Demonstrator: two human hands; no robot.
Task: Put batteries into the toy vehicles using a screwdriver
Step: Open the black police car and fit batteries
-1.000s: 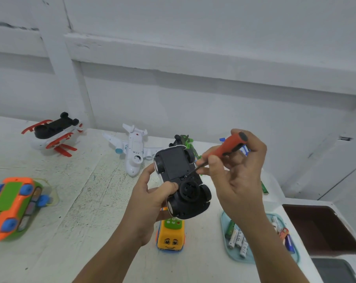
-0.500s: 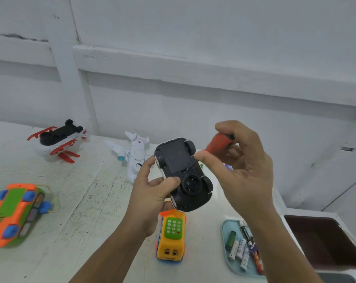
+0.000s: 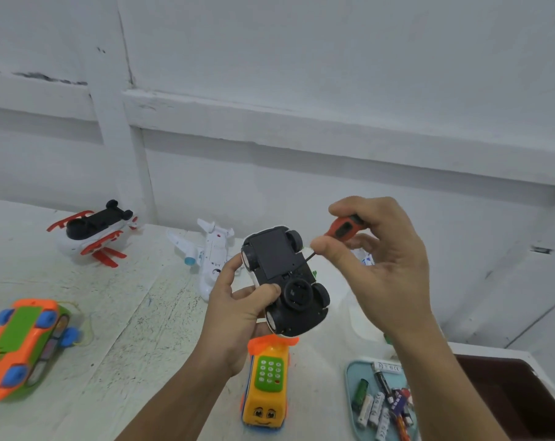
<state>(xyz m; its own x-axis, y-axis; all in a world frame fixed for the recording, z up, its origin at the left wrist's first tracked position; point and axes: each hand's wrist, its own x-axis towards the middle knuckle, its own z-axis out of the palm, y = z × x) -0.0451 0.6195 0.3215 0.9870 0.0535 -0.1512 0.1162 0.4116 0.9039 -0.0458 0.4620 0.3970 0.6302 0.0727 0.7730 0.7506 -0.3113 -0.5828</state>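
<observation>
Batteries: seen loose in the tray at the near bench edge; none judged fitted yet.
Left hand: wrapped round the upturned black car, held above the bench.
Right hand: the screwdriver is pinched, tip set at the car's underside.
Progress: cover judged still on; unscrewing and loading are left.
Hidden: the screw cannot be made out.

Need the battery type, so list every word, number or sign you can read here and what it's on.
No text reads clearly.
Batteries in the tray: labels too blurred.
Top battery: dark marks, unreadable.
Phone toy keypad: digits too small.
Plane: small marks, unreadable.
Car, screwdriver: no text visible.
</observation>
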